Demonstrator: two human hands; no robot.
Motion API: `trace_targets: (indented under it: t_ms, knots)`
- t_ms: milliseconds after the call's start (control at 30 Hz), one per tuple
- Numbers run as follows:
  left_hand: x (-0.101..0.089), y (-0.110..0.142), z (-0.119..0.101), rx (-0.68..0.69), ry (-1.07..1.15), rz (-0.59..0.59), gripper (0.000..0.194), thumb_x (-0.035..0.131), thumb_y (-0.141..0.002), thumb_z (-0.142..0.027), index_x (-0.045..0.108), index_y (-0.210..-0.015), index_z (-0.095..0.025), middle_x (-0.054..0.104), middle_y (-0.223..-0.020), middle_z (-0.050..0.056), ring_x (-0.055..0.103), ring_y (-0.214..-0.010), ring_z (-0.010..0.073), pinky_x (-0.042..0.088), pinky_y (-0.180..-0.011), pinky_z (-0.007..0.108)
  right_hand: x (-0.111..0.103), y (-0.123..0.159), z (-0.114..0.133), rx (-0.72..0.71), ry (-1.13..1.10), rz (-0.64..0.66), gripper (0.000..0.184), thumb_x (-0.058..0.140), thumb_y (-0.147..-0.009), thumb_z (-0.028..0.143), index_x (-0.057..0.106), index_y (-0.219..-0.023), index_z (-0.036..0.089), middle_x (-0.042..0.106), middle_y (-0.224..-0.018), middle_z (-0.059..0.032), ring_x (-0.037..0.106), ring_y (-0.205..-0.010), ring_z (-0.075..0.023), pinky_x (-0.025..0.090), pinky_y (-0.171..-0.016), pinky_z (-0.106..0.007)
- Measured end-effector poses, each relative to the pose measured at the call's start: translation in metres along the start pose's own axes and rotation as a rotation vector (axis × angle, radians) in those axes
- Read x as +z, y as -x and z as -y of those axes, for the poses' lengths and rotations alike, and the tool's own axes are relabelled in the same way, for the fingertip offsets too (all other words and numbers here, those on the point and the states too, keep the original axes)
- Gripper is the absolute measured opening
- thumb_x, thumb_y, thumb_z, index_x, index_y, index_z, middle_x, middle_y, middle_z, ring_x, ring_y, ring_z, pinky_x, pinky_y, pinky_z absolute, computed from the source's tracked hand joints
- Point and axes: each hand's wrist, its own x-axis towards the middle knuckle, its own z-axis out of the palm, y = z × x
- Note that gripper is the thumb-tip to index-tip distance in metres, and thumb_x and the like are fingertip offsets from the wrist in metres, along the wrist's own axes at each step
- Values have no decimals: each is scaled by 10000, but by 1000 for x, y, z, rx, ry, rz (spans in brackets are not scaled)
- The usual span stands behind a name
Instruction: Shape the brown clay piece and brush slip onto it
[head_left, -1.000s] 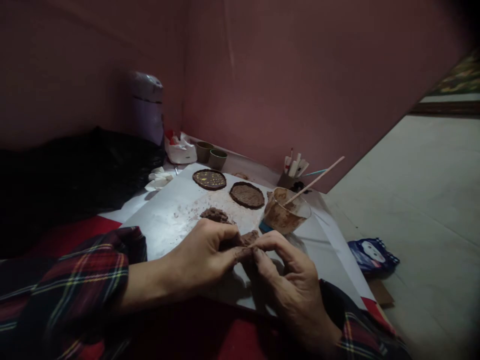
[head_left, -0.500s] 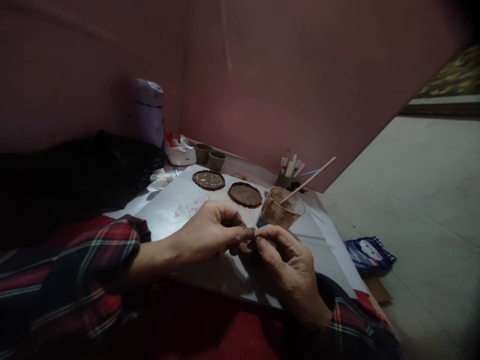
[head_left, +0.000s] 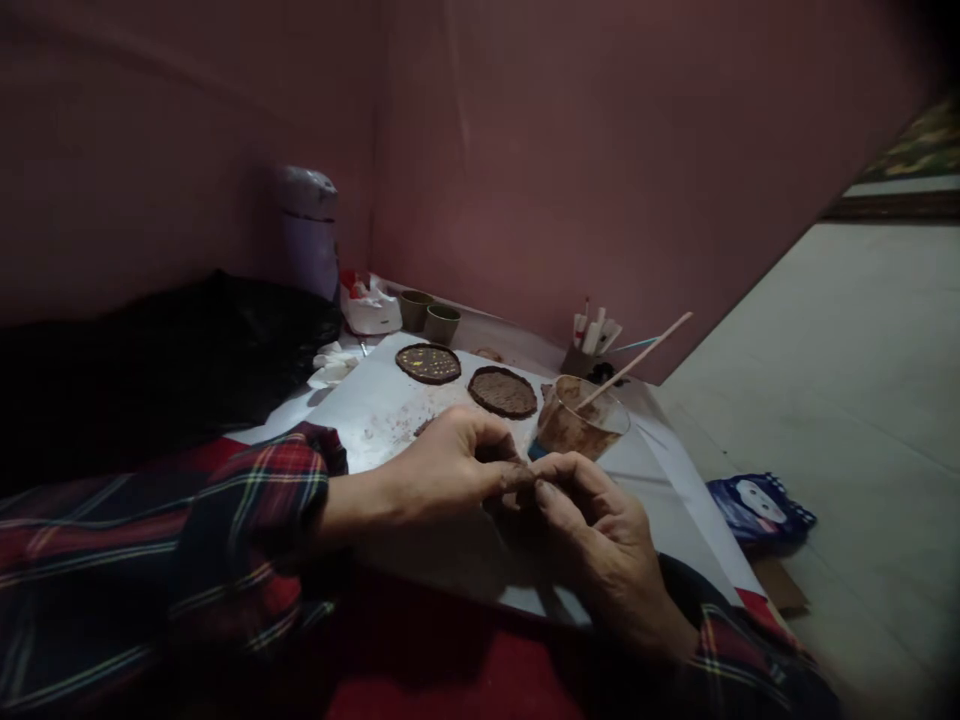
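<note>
Over the white-covered surface [head_left: 660,500], the left hand [head_left: 442,462] and right hand [head_left: 604,535] meet near the smeared cup [head_left: 574,432] and brown discs [head_left: 502,391], fingers narrowed on a mostly hidden brown lump [head_left: 516,500]; seemingly mid-shaping, the next pinch calls for light pressure.

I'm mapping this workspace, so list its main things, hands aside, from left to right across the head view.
Purple canister, white bag, speckled brown disc, plain brown disc, brown-smeared bowl, dark blue packet.
</note>
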Motion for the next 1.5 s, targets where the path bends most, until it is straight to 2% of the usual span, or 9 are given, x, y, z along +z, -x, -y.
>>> trace_targets:
  t_ms: [167,267,367,467,600,800,1033,1267,1500]
  knots:
    - [-5,4,2,94,47,-150,213,610,-790,-212,587,-594,-133,536,-487,-50,436,-427,48,336,-427,162,4,0,1,-103,-43,29,179,498,-932,334,592,-840,212,609,-784,7,573,-729,-103,466,-632,-194]
    - [-5,4,6,130,-44,-148,189,590,-805,-188,618,-629,-126,558,-521,-38,480,-481,63,376,-477,169,4,-2,0,-197,75,-15,191,482,-943,299,607,-828,211,616,-773,14,577,-717,-88,472,-662,-182]
    - [-3,6,10,202,-219,-139,145,560,-816,-143,650,-704,-123,610,-600,-18,533,-567,83,417,-563,187,2,-4,-1,-233,179,-97,86,552,-902,276,618,-914,222,655,-833,6,612,-770,-103,492,-705,-193]
    - [-1,10,13,272,-329,-146,135,534,-830,-114,664,-794,-124,669,-717,3,591,-672,102,440,-648,195,3,-4,0,-181,190,-111,98,585,-877,297,625,-921,219,674,-830,-2,625,-726,-109,503,-640,-190]
    - [0,12,12,300,-336,-149,132,537,-834,-114,668,-845,-130,695,-790,9,618,-743,110,452,-700,191,6,-5,6,-130,164,-105,154,587,-871,334,633,-814,199,655,-714,3,593,-602,-101,474,-513,-176]
    - [-1,11,13,253,-293,-132,145,546,-852,-178,673,-806,-126,703,-760,27,635,-716,126,468,-682,210,6,-5,6,-154,185,-113,157,594,-866,318,622,-779,191,655,-696,-2,590,-595,-107,459,-510,-185]
    - [3,14,11,271,-227,-60,143,592,-838,-235,683,-859,-127,695,-777,20,615,-723,122,466,-680,202,3,-6,5,-233,328,-88,153,590,-862,288,624,-760,179,625,-734,-14,585,-697,-142,454,-634,-239]
    - [8,15,9,108,-62,7,65,602,-791,-192,634,-771,-139,631,-746,-11,561,-706,108,450,-648,198,5,-3,3,-354,362,-72,139,559,-867,209,585,-732,185,625,-798,-37,596,-760,-163,460,-690,-280]
    - [6,14,9,-10,120,39,82,542,-803,-172,614,-797,-133,643,-681,-2,564,-633,100,445,-605,202,5,-3,4,-321,336,-54,195,566,-878,219,590,-687,184,608,-746,-22,587,-717,-144,455,-663,-265]
